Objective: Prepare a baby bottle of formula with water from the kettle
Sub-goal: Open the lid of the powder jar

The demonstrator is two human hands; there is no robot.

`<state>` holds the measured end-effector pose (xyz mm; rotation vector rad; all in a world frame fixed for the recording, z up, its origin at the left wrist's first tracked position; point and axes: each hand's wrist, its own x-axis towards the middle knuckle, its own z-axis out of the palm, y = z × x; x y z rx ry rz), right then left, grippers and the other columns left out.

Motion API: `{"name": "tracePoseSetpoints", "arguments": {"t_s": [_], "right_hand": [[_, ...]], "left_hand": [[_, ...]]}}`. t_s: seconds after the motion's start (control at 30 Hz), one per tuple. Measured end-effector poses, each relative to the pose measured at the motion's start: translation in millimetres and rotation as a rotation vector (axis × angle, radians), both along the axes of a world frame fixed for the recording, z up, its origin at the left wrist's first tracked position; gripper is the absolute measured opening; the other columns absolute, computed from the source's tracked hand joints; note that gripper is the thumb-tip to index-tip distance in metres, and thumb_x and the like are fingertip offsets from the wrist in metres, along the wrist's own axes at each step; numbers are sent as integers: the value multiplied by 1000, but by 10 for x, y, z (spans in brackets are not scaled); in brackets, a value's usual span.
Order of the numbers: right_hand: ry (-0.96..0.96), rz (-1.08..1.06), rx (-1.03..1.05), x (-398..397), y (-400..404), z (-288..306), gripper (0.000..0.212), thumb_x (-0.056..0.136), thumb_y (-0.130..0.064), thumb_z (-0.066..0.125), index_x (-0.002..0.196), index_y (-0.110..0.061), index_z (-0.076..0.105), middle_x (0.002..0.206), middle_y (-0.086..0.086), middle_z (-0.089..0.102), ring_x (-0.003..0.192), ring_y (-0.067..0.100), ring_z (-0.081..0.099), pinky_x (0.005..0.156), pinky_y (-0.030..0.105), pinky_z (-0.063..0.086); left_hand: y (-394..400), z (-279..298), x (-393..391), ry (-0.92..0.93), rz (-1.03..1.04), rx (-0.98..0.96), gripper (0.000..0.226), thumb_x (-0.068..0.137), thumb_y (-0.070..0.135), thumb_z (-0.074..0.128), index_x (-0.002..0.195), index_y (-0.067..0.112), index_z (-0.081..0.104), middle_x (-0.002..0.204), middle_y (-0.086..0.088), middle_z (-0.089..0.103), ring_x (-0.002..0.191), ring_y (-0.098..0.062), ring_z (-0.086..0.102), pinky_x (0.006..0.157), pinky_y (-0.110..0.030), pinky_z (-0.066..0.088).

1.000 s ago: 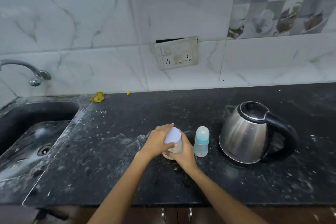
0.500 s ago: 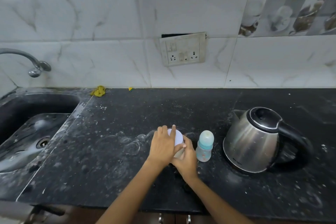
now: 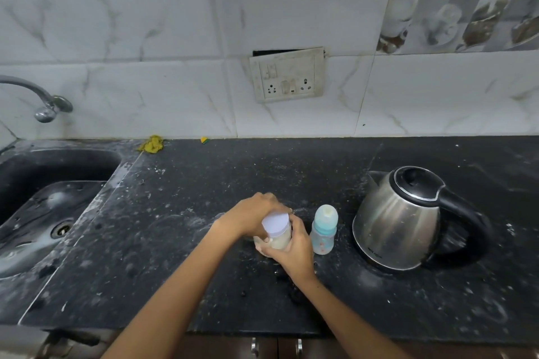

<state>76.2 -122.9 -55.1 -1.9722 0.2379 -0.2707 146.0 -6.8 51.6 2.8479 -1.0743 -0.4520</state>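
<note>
A small clear jar of pale formula powder (image 3: 279,237) with a white lid (image 3: 275,223) stands mid-counter. My right hand (image 3: 288,251) wraps its body from the near side. My left hand (image 3: 253,214) curls round the lid from the far left. Just right of the jar stands the baby bottle (image 3: 323,230), clear with a blue collar and a cap on. The steel kettle (image 3: 399,218) with black lid and handle sits farther right, spout toward the bottle.
Black speckled counter (image 3: 175,242) with a dark sink (image 3: 43,207) and tap (image 3: 43,102) at left. A yellow rag (image 3: 151,144) lies by the back wall. A socket plate (image 3: 287,74) hangs on the tiled wall.
My left hand has shifted back off the top of the lid so more of the lid shows. The jar tilts slightly toward me. The camera view has dropped a little.
</note>
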Motion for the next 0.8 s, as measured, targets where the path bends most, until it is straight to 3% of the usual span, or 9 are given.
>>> {"name": "tracePoseSetpoints", "arguments": {"t_s": [0.1, 0.3, 0.53, 0.63, 0.73, 0.8], "right_hand": [[4, 23, -4, -19, -6, 19, 94, 46, -58, 82, 126, -20, 50, 114, -10, 62, 105, 7, 61, 85, 28, 53], [-4, 64, -68, -35, -15, 52, 92, 51, -46, 89, 128, -17, 48, 119, -10, 59, 104, 3, 56, 75, 11, 43], [18, 59, -121, -65, 2, 117, 92, 54, -48, 87, 130, -14, 47, 117, -7, 59, 105, 10, 59, 73, 20, 44], [10, 71, -121, -80, 4, 89, 96, 56, -49, 86, 135, -15, 44, 126, -7, 57, 113, 10, 56, 81, 23, 46], [26, 111, -113, -101, -41, 45, 106, 51, -56, 84, 140, -19, 39, 133, -4, 56, 121, 14, 54, 92, 33, 51], [37, 119, -122, -137, -77, 50, 110, 55, -47, 88, 145, -14, 34, 142, 1, 51, 131, 19, 48, 106, 36, 44]], "left_hand": [[-64, 49, -90, -45, 82, 29, 71, 79, 36, 71, 141, 36, 37, 126, -9, 42, 117, -26, 41, 91, -37, 44], [-162, -90, -303, -288, 227, 107, 63, 89, 55, 49, 141, 21, 34, 125, -15, 45, 110, -31, 46, 92, -37, 38], [-278, -136, -422, -468, 469, -23, 64, 93, 61, 34, 133, 12, 41, 113, -14, 52, 97, -28, 51, 82, -35, 39], [-232, -37, -487, -479, 548, -242, 66, 90, 62, 42, 132, 12, 41, 114, -11, 51, 95, -26, 54, 79, -34, 42], [14, -60, -755, -274, 633, -768, 72, 78, 62, 61, 129, 18, 37, 122, -1, 43, 99, -16, 54, 77, -26, 48], [211, -162, -977, -193, 616, -1047, 75, 72, 60, 67, 128, 21, 35, 126, 4, 42, 108, -10, 53, 82, -18, 47]]}}
